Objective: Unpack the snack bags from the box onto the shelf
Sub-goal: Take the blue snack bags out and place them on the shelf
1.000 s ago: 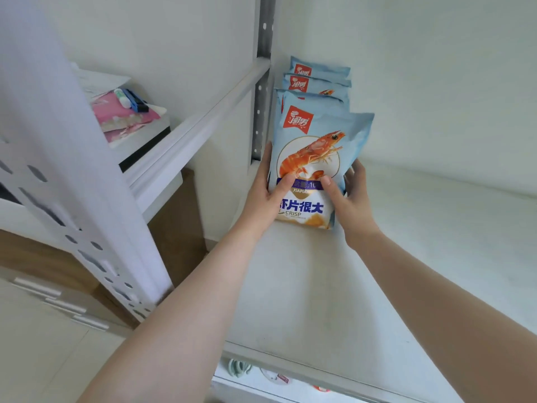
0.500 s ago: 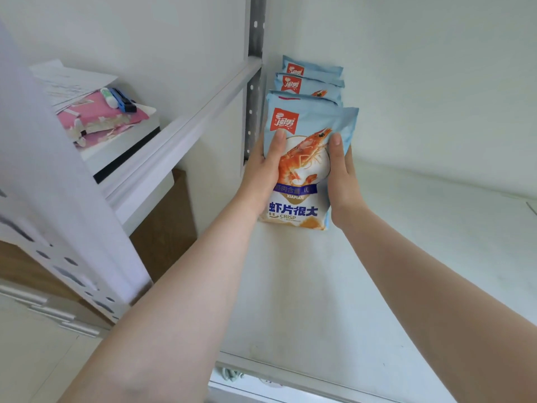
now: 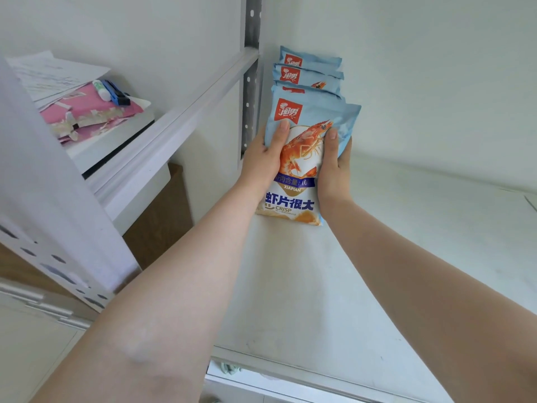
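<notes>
Head view: front snack bag (image 3: pixel 293 170) standing upright on the shelf (image 3: pixel 290 286), long axis vertical, clasped between both hands. Left hand (image 3: pixel 263 158) on its left edge, right hand (image 3: pixel 334 167) on its right edge, thumbs laid across the printed face, other fingers curled round behind. Directly beyond the fingers, touching the bag's back: row of bags (image 3: pixel 309 74). Both hands equally near; judged next, a straight release backward.
</notes>
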Motion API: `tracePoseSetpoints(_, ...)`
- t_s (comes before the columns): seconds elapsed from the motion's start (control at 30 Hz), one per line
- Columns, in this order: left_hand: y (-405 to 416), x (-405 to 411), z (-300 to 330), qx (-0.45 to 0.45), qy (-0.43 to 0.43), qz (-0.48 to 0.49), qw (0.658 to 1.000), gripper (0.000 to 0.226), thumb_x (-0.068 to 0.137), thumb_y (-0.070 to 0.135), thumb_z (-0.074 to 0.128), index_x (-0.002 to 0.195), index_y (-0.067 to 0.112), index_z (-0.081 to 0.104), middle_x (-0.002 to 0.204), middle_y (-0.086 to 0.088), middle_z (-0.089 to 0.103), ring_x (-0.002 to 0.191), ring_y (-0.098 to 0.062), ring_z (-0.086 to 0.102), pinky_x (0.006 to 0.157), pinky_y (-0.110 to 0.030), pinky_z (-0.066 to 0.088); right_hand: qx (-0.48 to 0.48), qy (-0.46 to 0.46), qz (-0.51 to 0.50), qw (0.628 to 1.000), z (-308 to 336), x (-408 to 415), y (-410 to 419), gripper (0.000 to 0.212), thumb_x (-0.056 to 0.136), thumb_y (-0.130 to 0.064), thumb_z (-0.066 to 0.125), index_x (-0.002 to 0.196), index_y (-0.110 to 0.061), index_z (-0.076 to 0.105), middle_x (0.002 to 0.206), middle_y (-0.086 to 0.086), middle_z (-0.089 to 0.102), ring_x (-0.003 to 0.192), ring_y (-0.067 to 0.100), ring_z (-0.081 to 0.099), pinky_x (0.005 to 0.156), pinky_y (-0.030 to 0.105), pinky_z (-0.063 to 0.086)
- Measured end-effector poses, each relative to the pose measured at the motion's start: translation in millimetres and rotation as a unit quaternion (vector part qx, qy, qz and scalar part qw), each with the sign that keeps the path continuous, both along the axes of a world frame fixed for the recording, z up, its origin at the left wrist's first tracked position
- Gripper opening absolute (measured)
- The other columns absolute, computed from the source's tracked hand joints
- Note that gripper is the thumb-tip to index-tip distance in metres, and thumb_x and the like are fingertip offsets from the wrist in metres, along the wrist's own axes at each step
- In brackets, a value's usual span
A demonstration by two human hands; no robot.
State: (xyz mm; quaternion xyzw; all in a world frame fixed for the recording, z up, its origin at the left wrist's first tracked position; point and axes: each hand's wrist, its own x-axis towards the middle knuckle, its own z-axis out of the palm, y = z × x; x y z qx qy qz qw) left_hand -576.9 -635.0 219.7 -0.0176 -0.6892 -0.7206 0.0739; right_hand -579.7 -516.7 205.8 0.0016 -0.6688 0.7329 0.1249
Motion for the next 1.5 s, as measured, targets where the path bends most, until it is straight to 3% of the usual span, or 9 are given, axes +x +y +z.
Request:
tracePoseSetpoints(0.1,-2.2,5.1,-5.4,-0.001,0.006,0.015,1.000,0.051,0.089,0.062,0.045,0.128,0.031,0.053,0.118,0.005,0.068,0.101,-0.013,0.068,0.090,-0.040,0.056,-0.023,-0.011,0.014,1.000,2.3,1.7,6.1,0.078,0.081,-0.066,0.055,0.148,-0.037,0.029,0.137,-0.004,0.058,0.120,0.013,0.061,0.106,0.043,0.046)
tracePoseSetpoints(0.23,-9.0,27.0,-26.4,-0.002,0.028,0.030,0.999,0.069,0.091,0.058,0.045,0.150,0.028,0.026,0.145,0.006,0.047,0.121,-0.007,0.056,0.097,-0.031,0.052,0.031,-0.011,0.033,0.999,-2.1,25.6,28.1,0.084,0.085,-0.064,0.050,0.154,-0.038,0.010,0.158,-0.004,0.027,0.139,0.007,0.033,0.103,0.022,0.030)
tracePoseSetpoints(0.33,-9.0,41.8,-44.8,0.012,0.043,0.027,0.999,0.062,0.096,0.041,0.049,0.150,0.022,0.025,0.134,0.018,0.047,0.108,0.017,0.054,0.084,-0.010,0.049,0.073,-0.008,0.078,0.994,-23.7,45.2,36.1,0.100,0.073,-0.066,0.055,0.154,-0.036,0.005,0.159,-0.002,0.023,0.146,0.007,0.024,0.113,0.027,0.028)
tracePoseSetpoints(0.53,-5.9,39.0,-58.8,-0.006,0.040,0.011,0.999,0.047,0.096,0.028,0.055,0.139,0.012,0.042,0.121,0.004,0.062,0.101,0.004,0.063,0.077,-0.012,0.049,0.075,0.016,0.126,0.989,-50.6,46.7,18.8,0.077,0.100,-0.024,0.050,0.155,-0.021,-0.002,0.157,0.001,0.030,0.138,0.010,0.042,0.109,0.028,0.042)
tracePoseSetpoints(0.9,-8.5,35.3,-63.8,-0.027,0.038,0.026,0.999,0.055,0.084,0.034,0.065,0.134,0.015,0.049,0.121,0.002,0.065,0.106,-0.005,0.064,0.084,-0.018,0.052,0.113,0.014,0.092,0.989,-54.4,46.1,20.2,0.079,0.095,-0.015,0.061,0.154,-0.014,0.008,0.146,-0.004,0.043,0.130,0.004,0.048,0.109,0.028,0.043)
tracePoseSetpoints(1.03,-7.7,34.2,-65.7,-0.019,0.043,0.037,0.998,0.058,0.081,0.039,0.067,0.132,0.016,0.050,0.119,0.002,0.066,0.106,-0.008,0.065,0.083,-0.020,0.053,0.112,-0.001,0.076,0.991,-51.1,48.7,21.7,0.083,0.092,-0.025,0.065,0.153,-0.014,0.010,0.151,0.000,0.040,0.133,0.006,0.047,0.107,0.026,0.044)
tracePoseSetpoints(1.17,-10.1,31.9,-66.3,-0.009,0.047,0.010,0.999,0.070,0.082,0.034,0.072,0.142,0.019,0.040,0.128,0.003,0.062,0.111,-0.008,0.062,0.083,-0.022,0.054,0.084,0.025,0.031,0.996,-24.7,46.2,15.5,0.103,0.080,-0.044,0.070,0.155,-0.025,0.003,0.162,0.001,0.016,0.148,0.008,0.020,0.117,0.031,0.030)
tracePoseSetpoints(1.33,-9.3,28.2,-68.1,0.001,0.048,0.010,0.999,0.070,0.073,0.035,0.078,0.134,0.020,0.048,0.120,0.005,0.067,0.107,-0.010,0.065,0.084,-0.026,0.054,0.085,0.056,0.007,0.995,5.4,17.1,-3.6,0.101,0.077,-0.041,0.076,0.152,-0.020,0.011,0.147,0.000,0.043,0.127,0.010,0.053,0.105,0.037,0.048)
tracePoseSetpoints(1.5,-11.0,19.4,-67.4,-0.008,0.041,0.011,0.999,0.063,0.073,0.031,0.078,0.129,0.017,0.053,0.112,0.007,0.069,0.101,-0.009,0.067,0.084,-0.028,0.054,0.094,0.051,-0.022,0.994,-1.6,10.9,-3.7,0.083,0.080,-0.046,0.072,0.142,-0.023,0.022,0.134,0.000,0.054,0.116,0.011,0.060,0.098,0.039,0.053)
